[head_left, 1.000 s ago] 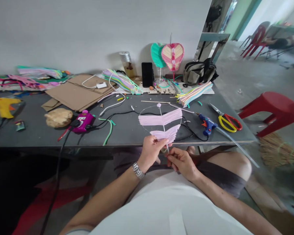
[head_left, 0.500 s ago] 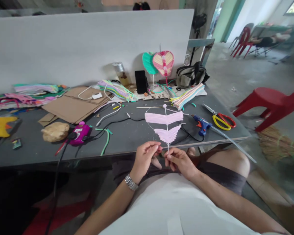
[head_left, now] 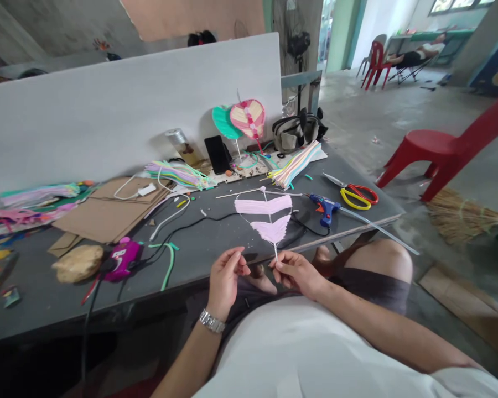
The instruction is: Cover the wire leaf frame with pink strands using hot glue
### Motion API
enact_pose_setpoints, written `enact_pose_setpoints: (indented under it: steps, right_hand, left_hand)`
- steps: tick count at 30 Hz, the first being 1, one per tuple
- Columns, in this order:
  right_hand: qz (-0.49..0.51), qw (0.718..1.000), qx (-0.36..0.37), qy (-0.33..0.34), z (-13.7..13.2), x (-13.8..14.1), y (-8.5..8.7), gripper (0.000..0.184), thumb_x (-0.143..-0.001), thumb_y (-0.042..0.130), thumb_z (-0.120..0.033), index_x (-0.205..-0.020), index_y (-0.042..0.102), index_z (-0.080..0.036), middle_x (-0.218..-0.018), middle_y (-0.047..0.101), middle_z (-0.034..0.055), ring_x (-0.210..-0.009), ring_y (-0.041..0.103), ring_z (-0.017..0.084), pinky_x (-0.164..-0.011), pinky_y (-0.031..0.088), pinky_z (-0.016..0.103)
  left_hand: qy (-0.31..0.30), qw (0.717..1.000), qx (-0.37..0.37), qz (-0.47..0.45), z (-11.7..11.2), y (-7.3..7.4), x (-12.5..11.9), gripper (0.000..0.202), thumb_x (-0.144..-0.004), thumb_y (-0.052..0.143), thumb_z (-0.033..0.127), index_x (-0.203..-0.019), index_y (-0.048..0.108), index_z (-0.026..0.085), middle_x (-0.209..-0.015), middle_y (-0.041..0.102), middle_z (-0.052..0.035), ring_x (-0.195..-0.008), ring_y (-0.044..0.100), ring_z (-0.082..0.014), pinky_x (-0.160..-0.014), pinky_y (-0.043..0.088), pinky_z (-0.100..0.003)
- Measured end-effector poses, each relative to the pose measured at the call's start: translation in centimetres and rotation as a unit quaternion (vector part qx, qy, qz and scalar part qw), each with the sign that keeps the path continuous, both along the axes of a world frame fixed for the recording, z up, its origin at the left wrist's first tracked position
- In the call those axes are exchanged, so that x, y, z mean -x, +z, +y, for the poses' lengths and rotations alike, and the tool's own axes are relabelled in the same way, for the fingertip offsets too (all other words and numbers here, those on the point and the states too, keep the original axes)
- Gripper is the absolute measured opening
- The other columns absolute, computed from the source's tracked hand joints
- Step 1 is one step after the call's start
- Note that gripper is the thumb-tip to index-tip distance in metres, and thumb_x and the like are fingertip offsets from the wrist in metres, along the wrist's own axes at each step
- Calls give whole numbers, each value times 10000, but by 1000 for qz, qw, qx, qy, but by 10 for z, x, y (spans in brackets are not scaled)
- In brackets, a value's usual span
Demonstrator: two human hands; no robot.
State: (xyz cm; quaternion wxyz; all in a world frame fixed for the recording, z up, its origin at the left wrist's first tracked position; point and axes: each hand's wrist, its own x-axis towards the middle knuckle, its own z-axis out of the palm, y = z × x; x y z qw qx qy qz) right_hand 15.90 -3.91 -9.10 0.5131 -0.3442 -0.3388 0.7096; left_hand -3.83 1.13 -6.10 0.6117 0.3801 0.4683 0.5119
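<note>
Cluttered grey table (head_left: 216, 243) ahead, right hand (head_left: 299, 273) pinches the pink fan's (head_left: 268, 218) stick, left hand (head_left: 226, 276) loosely curled, apparently empty, likely adjusting it next.

Head-height, forward-down, close over table (head_left: 216, 249)

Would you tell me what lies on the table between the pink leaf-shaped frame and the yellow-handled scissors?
In the head view, a blue glue gun lies on the table between the pink frame and the scissors.
</note>
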Motion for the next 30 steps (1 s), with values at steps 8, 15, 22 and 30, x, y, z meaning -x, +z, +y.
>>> enact_pose_setpoints:
  steps: [8,15,22,30]
  right_hand:
    - [-40,999,-21,-11,2,-1,-3,426,-785,824,-572,-850,668,-181,-590,680,-34,-392,431,54,-404,316,190]
    - [-98,994,-34,30,-2,2,-1,465,-773,814,-612,-840,650,-182,-591,667,-32,-393,433,56,-415,317,201]
    - [-144,987,-29,57,-3,6,-5,447,-785,792,-596,-856,637,-182,-580,649,-41,-390,412,52,-424,301,210]
    - [-174,980,-33,86,-4,7,0,378,-804,767,-538,-840,650,-180,-580,638,-37,-409,421,59,-432,301,212]
  left_hand:
    - [9,1000,7,-10,0,-1,1,422,-723,847,472,-934,740,122,-630,647,20,-506,598,-112,-515,469,-229]
    - [-65,996,-51,-42,-4,24,-27,393,-789,809,412,-1078,741,153,-1032,778,-99,-906,729,-209,-781,568,-309]
    - [79,995,-33,-57,6,29,-47,259,-634,883,294,-797,748,146,-853,800,-82,-818,734,-198,-812,533,-316]
    - [93,995,-31,-35,5,28,-42,193,-621,856,267,-737,751,154,-785,787,-55,-720,704,-165,-747,520,-287]
